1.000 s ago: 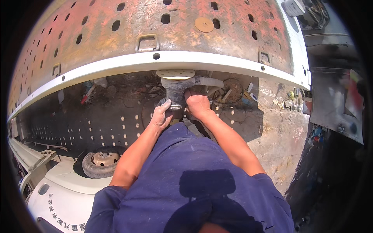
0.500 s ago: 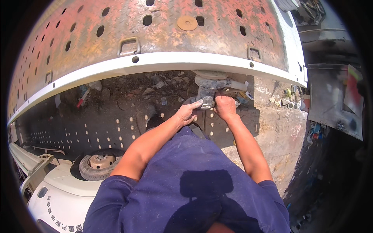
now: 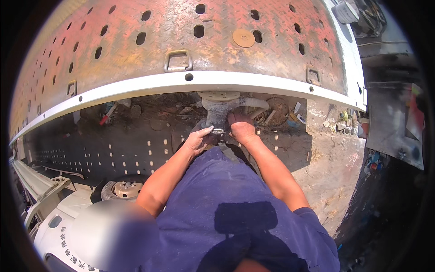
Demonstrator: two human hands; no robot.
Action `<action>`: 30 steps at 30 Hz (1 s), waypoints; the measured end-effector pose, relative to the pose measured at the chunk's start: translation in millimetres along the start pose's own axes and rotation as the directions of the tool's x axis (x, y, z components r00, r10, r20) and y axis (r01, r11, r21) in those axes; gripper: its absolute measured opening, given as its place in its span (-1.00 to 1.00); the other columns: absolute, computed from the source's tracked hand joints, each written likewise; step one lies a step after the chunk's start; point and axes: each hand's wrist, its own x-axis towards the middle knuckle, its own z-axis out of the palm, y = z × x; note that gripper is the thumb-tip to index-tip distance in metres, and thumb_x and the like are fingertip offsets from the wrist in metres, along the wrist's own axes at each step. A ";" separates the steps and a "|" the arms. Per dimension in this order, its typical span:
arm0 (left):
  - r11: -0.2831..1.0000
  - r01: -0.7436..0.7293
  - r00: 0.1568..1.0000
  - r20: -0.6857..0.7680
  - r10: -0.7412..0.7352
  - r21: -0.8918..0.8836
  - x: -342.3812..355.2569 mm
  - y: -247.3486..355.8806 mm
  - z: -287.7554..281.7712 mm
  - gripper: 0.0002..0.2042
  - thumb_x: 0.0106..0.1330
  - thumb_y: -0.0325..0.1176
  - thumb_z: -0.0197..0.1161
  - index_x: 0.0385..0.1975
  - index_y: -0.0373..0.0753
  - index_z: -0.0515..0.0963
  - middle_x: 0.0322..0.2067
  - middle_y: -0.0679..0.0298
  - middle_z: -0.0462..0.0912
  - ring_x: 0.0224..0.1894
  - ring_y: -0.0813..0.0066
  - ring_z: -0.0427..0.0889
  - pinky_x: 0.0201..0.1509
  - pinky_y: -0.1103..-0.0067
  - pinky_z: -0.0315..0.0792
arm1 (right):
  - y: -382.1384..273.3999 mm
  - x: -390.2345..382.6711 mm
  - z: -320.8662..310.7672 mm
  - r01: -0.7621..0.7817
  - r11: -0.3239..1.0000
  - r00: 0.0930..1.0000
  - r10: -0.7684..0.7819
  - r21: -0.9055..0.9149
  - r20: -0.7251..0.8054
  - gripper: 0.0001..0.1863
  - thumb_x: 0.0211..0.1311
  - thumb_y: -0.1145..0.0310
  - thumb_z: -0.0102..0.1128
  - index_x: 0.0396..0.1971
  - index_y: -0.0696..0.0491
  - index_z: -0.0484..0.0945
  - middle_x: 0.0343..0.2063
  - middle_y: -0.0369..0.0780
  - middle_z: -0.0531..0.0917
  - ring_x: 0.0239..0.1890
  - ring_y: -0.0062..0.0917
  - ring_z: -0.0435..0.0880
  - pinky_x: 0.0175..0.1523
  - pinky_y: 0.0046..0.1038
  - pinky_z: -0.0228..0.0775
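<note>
A dusty grey power sander [image 3: 216,111], with a round pad at its top end and a pale hose or duct off its right side, is held between my two hands. Its pad lies up against the white edge rail [image 3: 136,85] of a steel deck. My left hand [image 3: 198,138] grips the near left of the sander's body, thumb along it. On the other side, my right hand [image 3: 241,127] is wrapped round the right part of the body. Both hands partly hide the tool's near end.
Worn red and rusty, the perforated deck [image 3: 181,45] carries an orange round disc [image 3: 244,38] and metal loops [image 3: 178,60]. Rubbish, including a red-handled tool [image 3: 107,114], litters the ground beneath the rail. A white vehicle [image 3: 68,226] with a wheel [image 3: 123,189] stands lower left.
The sander and both hands have moved left along the rail. Both hands have kept hold of it, and the view has shifted with my body.
</note>
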 end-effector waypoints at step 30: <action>0.327 -0.314 0.920 0.201 0.335 0.891 -155.8 122.4 17.7 0.19 0.21 -0.44 0.68 0.66 -0.20 -0.20 0.37 -0.12 0.50 0.37 0.23 0.58 0.44 0.27 0.51 | -124.8 37.2 -74.4 0.045 0.918 0.988 -0.099 0.393 0.118 -0.55 -0.17 0.58 0.50 -0.22 0.08 0.48 -0.29 -0.04 0.68 -0.17 0.09 0.74 -0.15 -0.01 0.58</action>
